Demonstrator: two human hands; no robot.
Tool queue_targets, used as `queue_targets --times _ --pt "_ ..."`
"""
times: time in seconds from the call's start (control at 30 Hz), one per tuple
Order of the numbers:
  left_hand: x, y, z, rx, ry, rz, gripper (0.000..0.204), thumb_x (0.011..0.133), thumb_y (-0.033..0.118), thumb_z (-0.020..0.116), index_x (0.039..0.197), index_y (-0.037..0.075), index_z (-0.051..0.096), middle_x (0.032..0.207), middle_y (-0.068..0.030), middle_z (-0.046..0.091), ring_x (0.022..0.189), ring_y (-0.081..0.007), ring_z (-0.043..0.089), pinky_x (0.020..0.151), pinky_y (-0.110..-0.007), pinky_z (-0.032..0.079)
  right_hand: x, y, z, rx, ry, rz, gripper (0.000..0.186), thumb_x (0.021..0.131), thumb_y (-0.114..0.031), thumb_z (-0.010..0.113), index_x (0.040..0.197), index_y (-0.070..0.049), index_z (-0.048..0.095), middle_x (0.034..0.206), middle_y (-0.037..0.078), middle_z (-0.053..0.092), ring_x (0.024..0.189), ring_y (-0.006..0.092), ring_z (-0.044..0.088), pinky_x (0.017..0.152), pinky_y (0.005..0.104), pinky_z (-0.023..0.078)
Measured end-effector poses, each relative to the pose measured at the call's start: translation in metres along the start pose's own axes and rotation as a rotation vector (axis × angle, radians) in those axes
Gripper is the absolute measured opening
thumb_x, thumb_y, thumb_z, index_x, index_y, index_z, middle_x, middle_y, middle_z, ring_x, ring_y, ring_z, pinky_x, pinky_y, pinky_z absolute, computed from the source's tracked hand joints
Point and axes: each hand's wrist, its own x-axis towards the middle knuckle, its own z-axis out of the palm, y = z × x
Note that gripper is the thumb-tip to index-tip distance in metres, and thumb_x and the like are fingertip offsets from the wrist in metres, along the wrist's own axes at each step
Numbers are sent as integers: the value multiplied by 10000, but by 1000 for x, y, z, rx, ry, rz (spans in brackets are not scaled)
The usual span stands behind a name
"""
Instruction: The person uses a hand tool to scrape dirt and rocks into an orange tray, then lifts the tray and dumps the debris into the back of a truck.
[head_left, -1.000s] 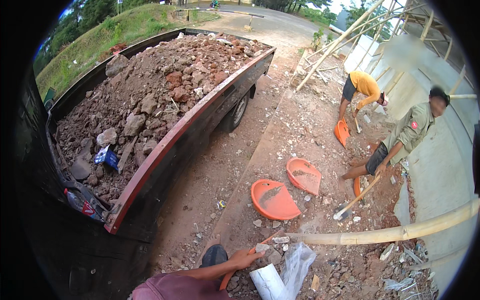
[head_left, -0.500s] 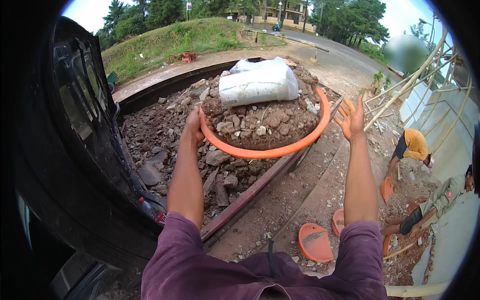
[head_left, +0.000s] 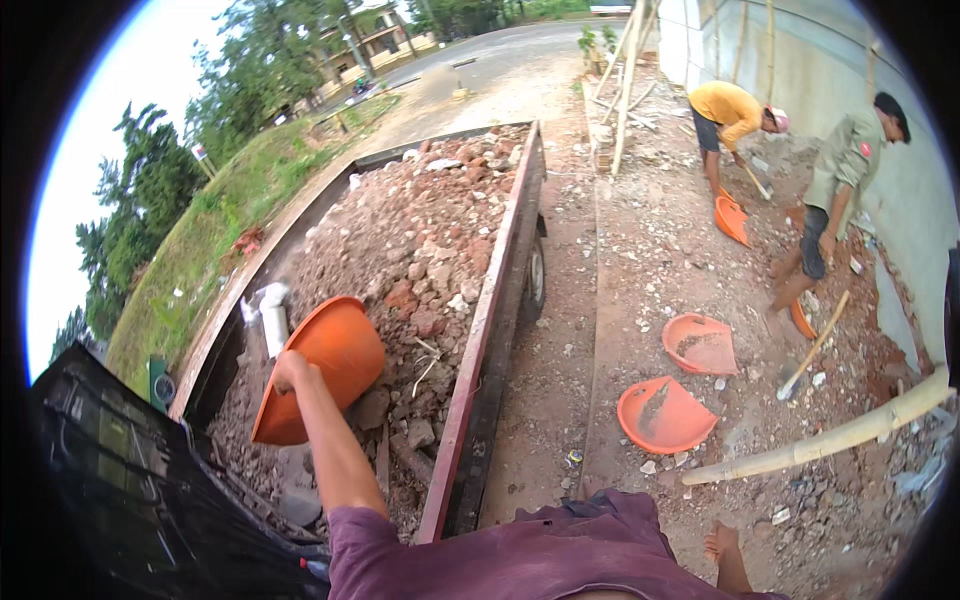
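Note:
My left hand [head_left: 290,372] grips the rim of an orange rubber tub [head_left: 345,350], tipped on its side over the rubble in a truck bed. The tub's outer side faces me, so its inside is hidden. Just beyond its far rim is a white sack-like bundle [head_left: 272,318], partly blurred. Broken stone and soil [head_left: 420,250] fill the bed. Low by my right side, my right hand [head_left: 722,543] hangs away from the tub with loosely parted fingers and nothing in it.
The truck bed's side wall [head_left: 480,340] runs along my front. Two orange scoops [head_left: 665,415] lie on the rubble-strewn ground. A bamboo pole [head_left: 830,445] crosses at right. Two co-workers, one in a yellow shirt [head_left: 728,108], one in a green shirt [head_left: 845,150], bend near a wall.
The full tub, held up before me, has been tipped over to the left and its load is out. My right hand has dropped down to my side. The view has turned right.

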Motion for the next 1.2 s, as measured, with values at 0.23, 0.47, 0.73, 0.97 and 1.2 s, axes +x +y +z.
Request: queue_targets --times 0.23,0.47,0.73,0.97,1.2 --pt "56 39 83 696 -202 535 429 890 200 583 1054 -151 399 1055 -290 608 882 -349 672 686 -411 554 37 -13 -32 518 516 -194 423 917 -404 631 1086 -17 645 832 126 675 647 215 635 553 377 501" --pt "38 32 122 915 -270 769 363 809 182 637 904 -156 544 908 -266 666 763 -337 682 644 -420 533 -15 -38 49 -543 90 -616 384 802 -448 699 904 -80 742 1010 181 720 985 352 678 883 433 532" --pt "-88 -81 106 870 -581 769 280 740 88 696 918 -103 597 910 -278 663 909 -439 669 805 -484 515 -11 -26 71 -668 164 -682 426 878 -449 564 872 -69 755 948 200 727 950 387 679 882 469 532" --pt "-93 -120 85 853 -552 898 358 793 171 728 994 -106 623 903 -261 684 836 -349 695 723 -428 533 -55 15 30 -741 207 -563 469 903 -414 516 903 -9 752 997 242 706 962 420 669 891 486 525" --pt "-116 -118 39 762 -275 964 426 823 256 726 1107 -45 626 954 -263 691 872 -367 694 756 -458 544 -90 95 -4 -545 313 -392 431 839 -429 641 795 -7 716 941 248 703 941 405 671 868 461 531"
